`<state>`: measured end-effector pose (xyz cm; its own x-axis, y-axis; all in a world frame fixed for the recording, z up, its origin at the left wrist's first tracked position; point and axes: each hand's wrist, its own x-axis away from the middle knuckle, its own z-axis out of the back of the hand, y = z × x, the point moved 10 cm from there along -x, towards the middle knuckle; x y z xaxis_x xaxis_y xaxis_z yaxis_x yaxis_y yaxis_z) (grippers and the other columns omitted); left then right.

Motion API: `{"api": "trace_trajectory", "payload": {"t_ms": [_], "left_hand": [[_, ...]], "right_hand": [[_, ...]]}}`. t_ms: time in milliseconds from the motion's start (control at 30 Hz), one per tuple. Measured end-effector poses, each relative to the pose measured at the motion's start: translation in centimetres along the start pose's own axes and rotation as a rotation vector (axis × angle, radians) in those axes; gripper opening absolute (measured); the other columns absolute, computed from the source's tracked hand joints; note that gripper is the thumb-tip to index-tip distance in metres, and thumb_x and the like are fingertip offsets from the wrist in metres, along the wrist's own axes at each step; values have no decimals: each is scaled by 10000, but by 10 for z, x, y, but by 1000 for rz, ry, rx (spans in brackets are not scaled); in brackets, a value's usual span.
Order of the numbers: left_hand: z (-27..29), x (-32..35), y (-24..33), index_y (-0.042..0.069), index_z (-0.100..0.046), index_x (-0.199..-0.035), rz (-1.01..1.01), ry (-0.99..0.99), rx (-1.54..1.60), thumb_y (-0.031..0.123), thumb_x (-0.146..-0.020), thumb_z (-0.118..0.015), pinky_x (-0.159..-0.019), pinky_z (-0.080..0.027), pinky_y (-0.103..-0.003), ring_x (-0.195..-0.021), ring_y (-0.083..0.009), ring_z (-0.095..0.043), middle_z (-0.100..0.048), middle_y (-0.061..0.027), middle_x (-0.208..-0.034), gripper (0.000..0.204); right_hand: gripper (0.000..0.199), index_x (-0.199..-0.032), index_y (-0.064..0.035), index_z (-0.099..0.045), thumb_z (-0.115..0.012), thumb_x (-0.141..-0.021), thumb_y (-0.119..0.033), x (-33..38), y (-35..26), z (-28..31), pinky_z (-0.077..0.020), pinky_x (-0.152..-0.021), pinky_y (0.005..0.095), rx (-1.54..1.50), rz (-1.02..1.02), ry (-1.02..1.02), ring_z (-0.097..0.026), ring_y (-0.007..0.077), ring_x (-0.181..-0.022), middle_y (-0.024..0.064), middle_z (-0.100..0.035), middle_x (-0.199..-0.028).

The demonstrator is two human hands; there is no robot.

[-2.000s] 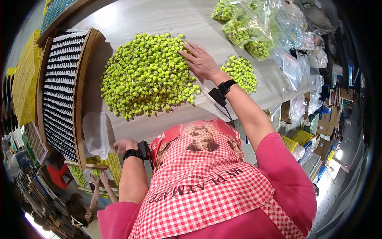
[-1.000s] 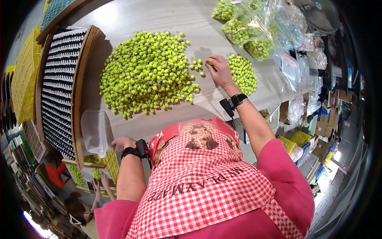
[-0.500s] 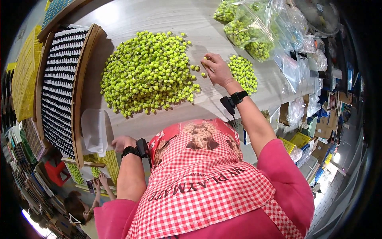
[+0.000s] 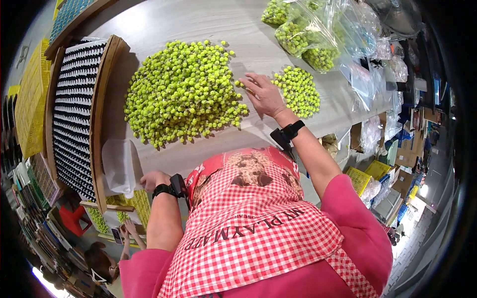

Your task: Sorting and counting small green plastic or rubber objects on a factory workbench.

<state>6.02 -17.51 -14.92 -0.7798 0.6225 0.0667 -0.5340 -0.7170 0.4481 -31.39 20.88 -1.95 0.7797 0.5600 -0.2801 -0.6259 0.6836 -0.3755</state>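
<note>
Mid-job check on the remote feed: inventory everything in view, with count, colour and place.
Large heap of small pieces: uncountable, yellow-green, table centre-left
Smaller pile: uncountable, yellow-green, right of the heap
Filled bags: at least two, clear with yellow-green contents, upper right
Table: one, pale grey, beneath them
Wood-sided rack: one, brown with black-and-white rows, left
Translucent tray: one, whitish, right of the rack's near end
Yellow panel: one, yellow, far left
Background clutter: uncountable, mixed, right
Co-worker: one, dark hair, lower left
Apron: one, red-and-white checked, on the person
Wrist devices: two, black, one per wrist
Left hand: one, bare, right of the tray
Right hand: one, bare, between heap and pile
</note>
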Motion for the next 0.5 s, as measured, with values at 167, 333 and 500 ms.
{"api": "trace_trajectory", "payload": {"t_ms": [167,333,500], "left_hand": [[8,3,-5,-2,-661,-948,38,-9,-10,410,-904,-420,-791,-521,-507,-894,-404,-662,-678,-240,-979,480],[8,2,-11,-13,-654,-955,35,-35,-37,409,-910,-408,-787,-522,-513,-894,-411,-659,-677,-245,-979,491],[13,8,-5,-26,-644,-965,7,-80,-68,408,-917,-393,-783,-524,-520,-894,-420,-657,-675,-251,-979,504]], "right_hand": [[302,-1138,-141,-617,-651,-839,-131,0,11,-23,-503,-836,375,-55,-16,-39,-561,306,-1015,111,-557,-1162],[212,-1078,-76,-620,-631,-871,-118,0,36,-13,-485,-843,362,-3,-122,75,-549,304,-1003,109,-564,-1091],[252,-1122,-67,-616,-632,-872,-91,-31,39,-15,-466,-899,390,30,-131,176,-534,328,-1075,126,-563,-1167]]}}
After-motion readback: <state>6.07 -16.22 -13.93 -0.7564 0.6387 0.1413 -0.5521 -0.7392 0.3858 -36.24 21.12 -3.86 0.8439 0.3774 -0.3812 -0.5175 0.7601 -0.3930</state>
